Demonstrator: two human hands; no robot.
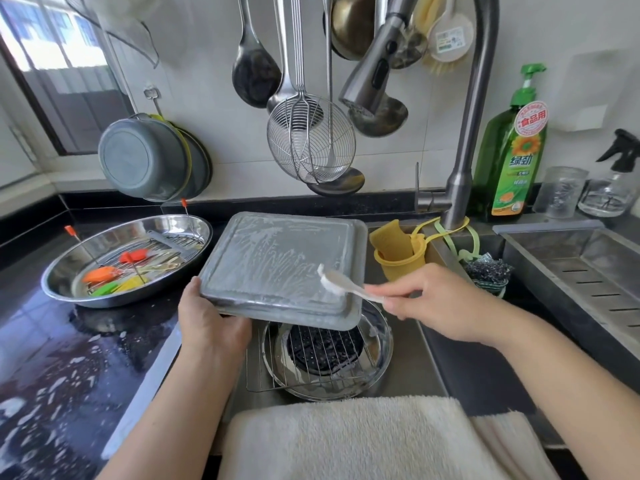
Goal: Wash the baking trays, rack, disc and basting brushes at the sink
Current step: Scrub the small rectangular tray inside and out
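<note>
- Over the sink [408, 362], in the middle of the scene, a grey square tray [282, 263] is held upside down and tilted, its soapy underside facing up.
- The left hand [211, 323] grips the tray's near-left corner, thumb on top and fingers curled underneath.
- The right hand [433, 299] pinches the handle of a white brush [343, 284]; the brush head rests on the tray near its right edge, among streaks of foam.
- Below the tray, in the sink, a wire rack [311, 362] lies across a round metal pan [374, 368], with a dark perforated disc [322, 351] under the rack wires.
- On the black bench [52, 358] to the left stands an oval steel dish [128, 261] holding a small rack and several basting brushes [104, 275] with orange, red, yellow and green heads.
- The bench near the dish is wet and flecked with foam.
- A folded white towel [346, 441] lies over the near edge of the sink.
- At the far right of the sink a yellow holder [398, 251] hangs by the tap [460, 168], with a dark scourer [488, 275] just beside it.
- A green soap bottle [512, 150] stands behind the tap, and a clear spray bottle [613, 181] further right.
- On the far wall hang ladles, a wire skimmer [308, 140] and a grey pan [145, 157].
</note>
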